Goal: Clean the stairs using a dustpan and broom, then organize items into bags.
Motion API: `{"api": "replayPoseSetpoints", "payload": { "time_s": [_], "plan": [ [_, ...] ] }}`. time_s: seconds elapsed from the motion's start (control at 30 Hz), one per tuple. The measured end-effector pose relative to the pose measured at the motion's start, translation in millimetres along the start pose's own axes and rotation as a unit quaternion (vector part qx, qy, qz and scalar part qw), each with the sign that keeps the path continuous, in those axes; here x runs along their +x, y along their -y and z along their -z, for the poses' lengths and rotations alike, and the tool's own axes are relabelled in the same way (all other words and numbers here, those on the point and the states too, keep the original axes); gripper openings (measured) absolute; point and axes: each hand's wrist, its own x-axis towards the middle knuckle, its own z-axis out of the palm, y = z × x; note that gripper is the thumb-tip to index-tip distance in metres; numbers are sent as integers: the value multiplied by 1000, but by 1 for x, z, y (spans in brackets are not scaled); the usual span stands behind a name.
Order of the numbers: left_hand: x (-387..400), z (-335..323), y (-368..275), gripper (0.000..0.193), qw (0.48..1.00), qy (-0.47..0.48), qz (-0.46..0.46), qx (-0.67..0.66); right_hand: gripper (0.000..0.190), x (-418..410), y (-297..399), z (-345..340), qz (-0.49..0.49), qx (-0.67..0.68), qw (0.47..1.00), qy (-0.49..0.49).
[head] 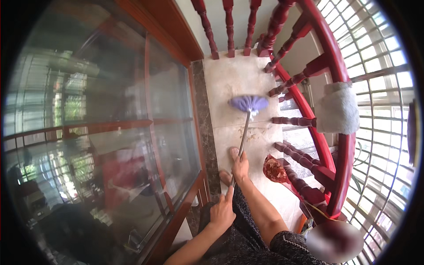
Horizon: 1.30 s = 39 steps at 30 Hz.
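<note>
My right hand (241, 167) is wrapped around the metal pole (245, 132) of a mop. Lower in the view, my left hand (222, 211) grips the same pole near its upper end, with a finger stretched along it. The mop's purple, pleated-looking head (249, 103), slightly blurred, rests on beige floor tiles (232, 76). Between the head and my bare feet (225, 177), brownish debris (250, 134) lies scattered on the tiles. A red bag (275, 169) of pale brown flakes or pieces leans by the balusters, right of my hands.
A glass partition with wooden frames (150, 122) runs along the left, above a dark marble strip (207, 116). Red turned balusters (294, 121) and a curved handrail (341, 66) border the right. Grey cloth (338, 107) hangs over the rail. Stairs (298, 139) lie beyond, beside barred windows (374, 99).
</note>
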Motion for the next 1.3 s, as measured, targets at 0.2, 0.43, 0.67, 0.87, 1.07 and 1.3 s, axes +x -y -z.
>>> {"api": "replayPoseSetpoints", "payload": {
  "time_s": [0.2, 0.43, 0.67, 0.87, 1.07, 1.3],
  "plan": [
    [93, 56, 19, 83, 994, -91, 41, -48, 45, 87, 107, -83, -72, 84, 988, 106],
    [226, 88, 26, 54, 986, -139, 45, -81, 37, 224, 110, -160, -51, -109, 977, 173],
    [173, -9, 38, 77, 986, -121, 27, -111, 68, 133, 61, -108, 11, -304, 929, 212],
    [66, -66, 25, 80, 977, 19, 60, -204, 72, 23, -8, -30, -78, -314, 920, 223],
    [-36, -124, 25, 85, 978, 99, 67, -171, 73, -90, -73, 41, -122, -359, 892, 246],
    [-100, -130, 15, 86, 969, 105, 60, -213, 50, -139, -51, 82, -60, -277, 940, 190]
  ]
}}
